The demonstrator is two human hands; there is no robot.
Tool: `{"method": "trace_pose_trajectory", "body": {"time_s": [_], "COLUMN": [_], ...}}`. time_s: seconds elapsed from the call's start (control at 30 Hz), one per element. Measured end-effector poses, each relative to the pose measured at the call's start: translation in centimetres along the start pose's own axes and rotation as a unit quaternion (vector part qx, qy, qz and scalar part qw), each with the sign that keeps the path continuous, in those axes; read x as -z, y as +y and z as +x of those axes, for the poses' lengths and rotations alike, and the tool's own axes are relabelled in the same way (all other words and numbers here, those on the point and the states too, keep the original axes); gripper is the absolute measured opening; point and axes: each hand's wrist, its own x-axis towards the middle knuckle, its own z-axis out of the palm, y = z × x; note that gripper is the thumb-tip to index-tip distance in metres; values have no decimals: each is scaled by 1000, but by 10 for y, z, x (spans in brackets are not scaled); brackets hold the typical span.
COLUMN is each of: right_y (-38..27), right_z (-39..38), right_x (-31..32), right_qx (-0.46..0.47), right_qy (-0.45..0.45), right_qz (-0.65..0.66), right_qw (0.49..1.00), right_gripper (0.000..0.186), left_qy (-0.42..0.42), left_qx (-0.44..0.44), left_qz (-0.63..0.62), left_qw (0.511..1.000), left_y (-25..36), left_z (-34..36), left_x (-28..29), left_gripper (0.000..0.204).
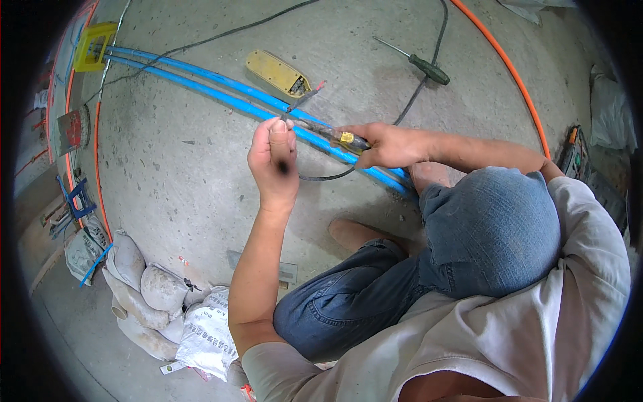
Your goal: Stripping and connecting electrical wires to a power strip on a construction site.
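Note:
My left hand (273, 161) pinches a dark grey cable (305, 99) near its end, where a reddish tip sticks out. Closed round a yellow-and-black handled tool (351, 141), my right hand (395, 145) points its metal end toward the left fingertips. I cannot tell the tool's exact kind, since the fingers cover part of it. The cable loops below both hands, then runs up beyond the right wrist. Close past the cable end lies a yellow case (271, 69) with small pieces in its open part. A dark green screwdriver (429, 69) lies farther right on the floor.
Two blue pipes (201, 79) cross the concrete floor under my hands, reaching a yellow box (94, 47) at the far left. An orange pipe (502, 57) curves at the right. White sacks (207, 333) are piled at lower left, and a blue-framed hacksaw (82, 199) lies above them.

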Motion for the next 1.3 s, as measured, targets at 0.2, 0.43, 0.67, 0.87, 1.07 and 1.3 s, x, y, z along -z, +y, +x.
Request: {"method": "trace_pose_trajectory", "body": {"time_s": [0.2,0.43,0.67,0.87,1.07,1.3], "right_y": [-9,15,-1,2,12,-6], "right_z": [3,4,7,19,16,24], "right_x": [8,0,7,8,-2,-4], "right_qx": [-89,-63,-49,-43,158,100], "right_qy": [-40,-100,-23,-108,254,216], "right_qz": [44,253,400,424,-109,-335], "right_qw": [994,960,915,898,948,911], "right_gripper": [41,24,20,20,72,93], "left_qy": [-25,-56,-123,-169,-106,-107], "left_qx": [-29,-61,-100,-24,-85,-160], "left_qz": [36,27,-56,-111,-40,115], "left_qw": [999,996,986,979,990,975], "left_y": [2,-5,-16,-12,-20,-13], "left_z": [-3,-2,-1,0,-1,0], "left_x": [2,5,9,3,3,-5], "left_gripper": [22,23,18,20,18,16]}}
